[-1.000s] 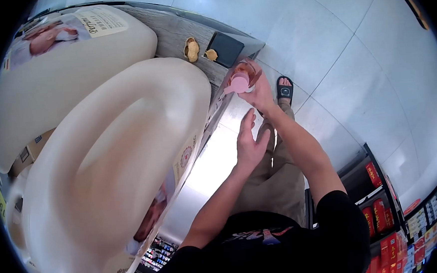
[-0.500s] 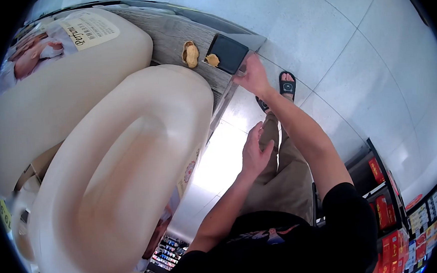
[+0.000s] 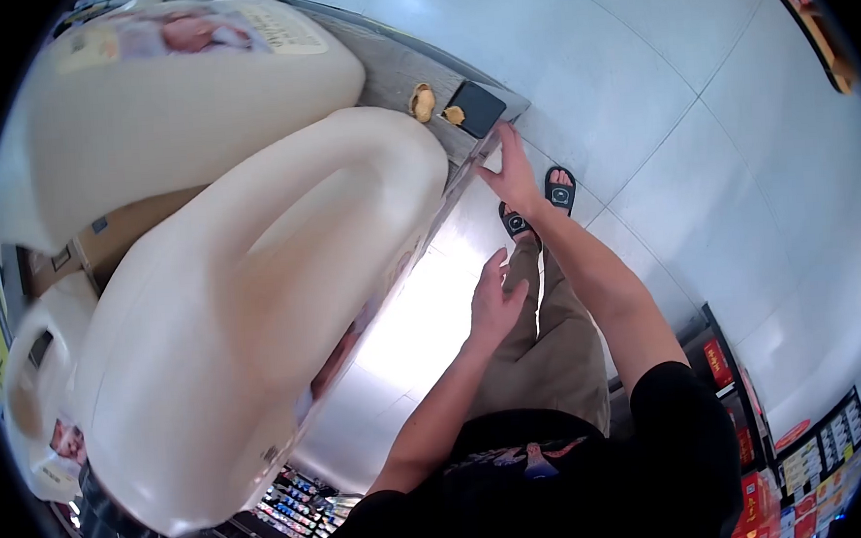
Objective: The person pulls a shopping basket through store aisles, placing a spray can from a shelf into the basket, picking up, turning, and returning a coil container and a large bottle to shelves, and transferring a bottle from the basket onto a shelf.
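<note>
My right hand [image 3: 512, 175] is at the shelf's front edge, thumb and fingers apart, with nothing between them. Its fingertips come close to the corner of a flat, dark square object [image 3: 480, 108]; whether they touch it, I cannot tell. A peanut-shaped tan shell [image 3: 422, 103] lies on the shelf [image 3: 465, 146], and a smaller tan piece [image 3: 454, 116] rests at the dark object's near side. Lower down, my left hand [image 3: 499, 302] hangs in front of my legs, fingers apart and holding nothing. Beside both hands stands a large cream jug [image 3: 188, 333] with a moulded handle.
Behind it stands another cream jug [image 3: 194, 106] with a baby picture on its label. A cardboard box [image 3: 137, 233] sits between them. A smaller jug [image 3: 49, 391] is at far left. Red boxes [image 3: 757, 505] fill a rack at lower right. Pale floor tiles [image 3: 636, 89] lie beyond the shelf.
The view has shifted and turned, so the jugs and shelf items appear farther right. My right hand's thumb and fingers are spread wider. My left hand stays open before my legs.
</note>
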Motion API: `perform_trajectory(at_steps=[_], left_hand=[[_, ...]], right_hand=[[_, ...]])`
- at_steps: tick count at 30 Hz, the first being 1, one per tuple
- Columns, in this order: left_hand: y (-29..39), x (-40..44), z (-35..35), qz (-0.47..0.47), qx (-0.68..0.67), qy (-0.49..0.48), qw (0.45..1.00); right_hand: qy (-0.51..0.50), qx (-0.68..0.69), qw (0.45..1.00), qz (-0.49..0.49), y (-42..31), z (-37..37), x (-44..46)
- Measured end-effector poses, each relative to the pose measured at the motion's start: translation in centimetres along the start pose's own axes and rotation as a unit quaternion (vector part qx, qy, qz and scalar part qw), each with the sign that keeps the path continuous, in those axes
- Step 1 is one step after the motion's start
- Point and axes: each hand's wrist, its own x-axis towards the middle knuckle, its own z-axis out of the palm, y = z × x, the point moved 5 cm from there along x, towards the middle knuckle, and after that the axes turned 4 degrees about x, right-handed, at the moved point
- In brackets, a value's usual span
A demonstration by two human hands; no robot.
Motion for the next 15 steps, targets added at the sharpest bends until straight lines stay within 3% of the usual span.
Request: perform_trajectory(at_steps=[1,3,7,9,11,12,14,15], left_hand=[[-0.1,-0.4,-0.2,-0.024,-0.016,0.002,1.0],[-0.1,-1.4,-0.8,-0.043,-0.038,0.018,0.998],[-0.8,-4.6,-1.5,-0.087,-0.08,0.029,0.993],[-1.5,-6.5,-1.7,-0.093,-0.108,0.033,0.989],[-3.5,-8.3,-1.4,-0.09,-0.136,0.041,0.986],[-5.4,-9.8,-1.1,-0.093,-0.145,0.036,0.984],[-8.1,-12.1,-0.1,-0.091,-0.165,0.055,0.981],[-10.2,-13.5,0.5,-0.147,-0.208,0.049,0.966]], right_hand=[[0.017,-0.01,1.0,-0.01,0.0,-0.5,-0.8],[-0.044,-0.063,0.996,0.052,2.1,-0.7,-3.3],[-0.231,-0.195,0.936,0.178,7.0,-2.1,-11.5],[-0.329,-0.269,0.895,0.135,10.1,-2.3,-15.9],[-0.363,-0.243,0.893,0.111,8.2,-3.7,-19.4],[-0.392,-0.303,0.867,0.061,9.0,-3.2,-21.5],[-0.502,-0.435,0.734,-0.141,17.4,-1.6,-26.9],[-0.502,-0.359,0.787,-0.011,10.7,-3.3,-25.6]])
